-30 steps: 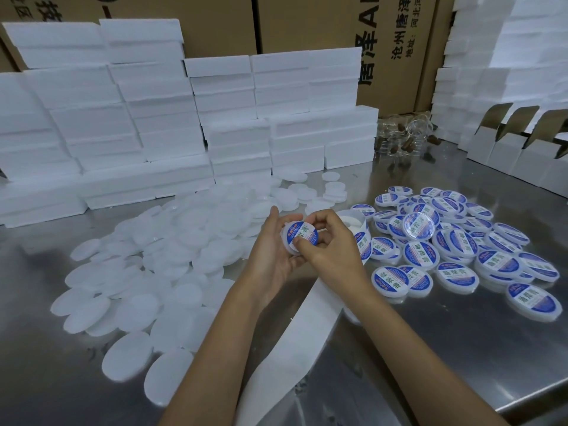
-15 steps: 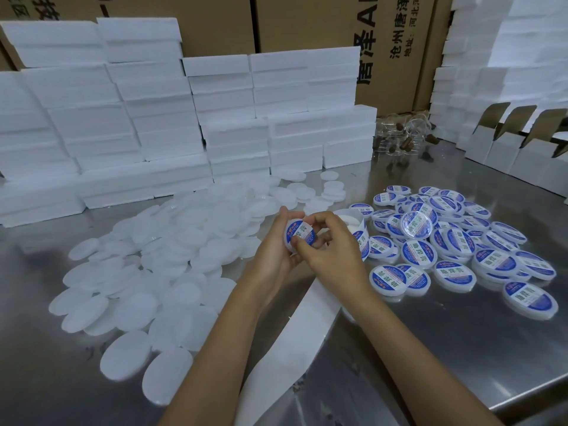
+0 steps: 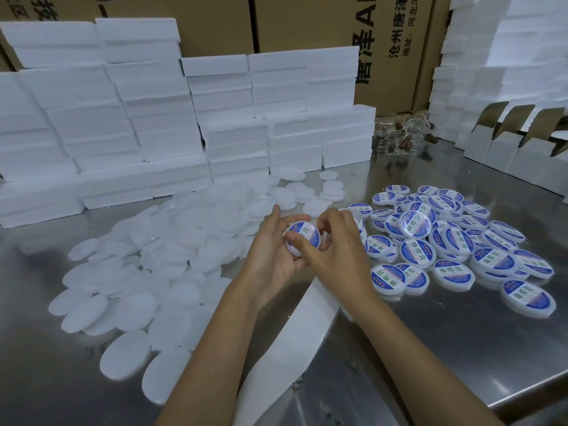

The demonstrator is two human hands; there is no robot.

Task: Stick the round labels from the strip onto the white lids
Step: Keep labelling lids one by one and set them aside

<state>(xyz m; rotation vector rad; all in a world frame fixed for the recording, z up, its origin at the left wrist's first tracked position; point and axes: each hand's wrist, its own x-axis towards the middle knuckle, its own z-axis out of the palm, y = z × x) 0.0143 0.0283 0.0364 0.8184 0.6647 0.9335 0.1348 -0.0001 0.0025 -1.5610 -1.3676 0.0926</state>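
Note:
My left hand [image 3: 272, 256] cups a white lid [image 3: 302, 238] that carries a round blue and white label. My right hand [image 3: 335, 250] lies over the lid's right side, its thumb pressing on the label's lower left edge and its fingers curled along the lid's rim. A white backing strip [image 3: 295, 342] runs from under my hands down to the table's front edge. The label roll [image 3: 361, 230] is mostly hidden behind my right hand. A heap of plain white lids [image 3: 172, 259] lies at the left, and a heap of labelled lids [image 3: 455, 241] at the right.
The steel table [image 3: 445, 348] ends in an edge at the lower right. Stacks of white foam boxes [image 3: 159, 124] stand along the back and far right. Brown cartons [image 3: 307, 23] rise behind them. Open white cardboard boxes [image 3: 507, 149] and small clear jars [image 3: 399, 139] sit at the back right.
My right thumb has slid from the label's middle to its lower left edge. Both hands stay in the same place with the lid between them.

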